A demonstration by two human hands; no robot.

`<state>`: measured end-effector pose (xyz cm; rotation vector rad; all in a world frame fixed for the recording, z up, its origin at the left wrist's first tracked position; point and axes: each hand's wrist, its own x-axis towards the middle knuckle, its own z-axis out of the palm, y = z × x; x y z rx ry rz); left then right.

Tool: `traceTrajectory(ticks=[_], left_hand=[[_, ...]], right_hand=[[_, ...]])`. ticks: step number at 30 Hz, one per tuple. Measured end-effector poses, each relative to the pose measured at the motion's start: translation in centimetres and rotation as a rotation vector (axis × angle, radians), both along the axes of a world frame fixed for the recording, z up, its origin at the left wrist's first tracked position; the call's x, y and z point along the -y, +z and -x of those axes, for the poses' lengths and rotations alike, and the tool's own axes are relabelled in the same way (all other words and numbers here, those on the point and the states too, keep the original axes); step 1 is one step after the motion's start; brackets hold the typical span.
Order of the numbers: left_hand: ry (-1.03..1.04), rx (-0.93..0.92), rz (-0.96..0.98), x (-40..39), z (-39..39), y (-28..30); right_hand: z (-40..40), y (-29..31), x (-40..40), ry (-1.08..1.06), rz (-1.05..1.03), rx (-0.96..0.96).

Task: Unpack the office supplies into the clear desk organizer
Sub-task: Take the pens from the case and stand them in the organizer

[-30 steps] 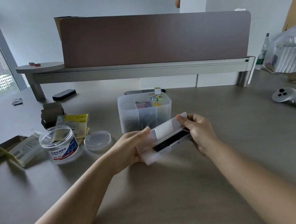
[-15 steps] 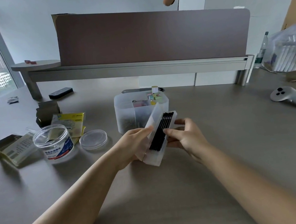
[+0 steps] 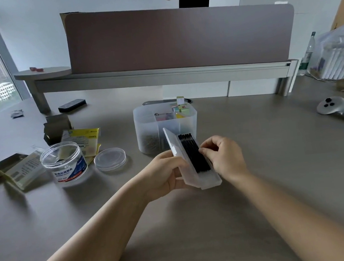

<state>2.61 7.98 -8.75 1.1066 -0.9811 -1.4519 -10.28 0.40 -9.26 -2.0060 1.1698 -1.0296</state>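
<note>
The left hand (image 3: 167,170) grips a small clear plastic case (image 3: 203,176) by its left side, fingers curled under it, holding it tilted above the desk (image 3: 179,228) just in front of the clear desk organizer (image 3: 166,126). The case lid (image 3: 174,143) stands open on the left. Inside lies a row of thin black rods (image 3: 193,153), probably pencil leads or slim refills; the exact type cannot be told.

The right hand (image 3: 225,158) is at the right edge of the case, fingers curled, thumb and fingertips pinching at the near rods.

Handling notes:
- The case looks light, rigid and smooth. Support it from below and at the long edges, as the left hand does; a tilt toward the open side may spill the contents.
- The rods look thin, light and likely brittle. Take hold near the middle of the bundle, or lift several together, to avoid bending.
- Seen from above, the organizer is divided into compartments; several already hold small coloured items. A free or tall compartment suits the rods.

An open clear jar (image 3: 64,162) and its lid (image 3: 110,159) stand to the left on the desk, near yellow packaging (image 3: 82,137).
</note>
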Motion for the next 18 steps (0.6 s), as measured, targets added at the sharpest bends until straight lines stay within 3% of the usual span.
traceTrajectory(ticks=[3,10,18], left_hand=[[0.012,-0.029,0.0,0.1,0.3,0.1],[0.029,-0.074,0.026,-0.1,0.0,-0.6],[-0.022,-0.135,0.064,0.0,-0.4,-1.1]], right_hand=[[0.2,0.6,-0.8,0.057,0.052,-0.081],[0.3,0.4,-1.1,0.114,-0.098,-0.154],[0.0,1.2,-1.6,0.154,-0.091,-0.228]])
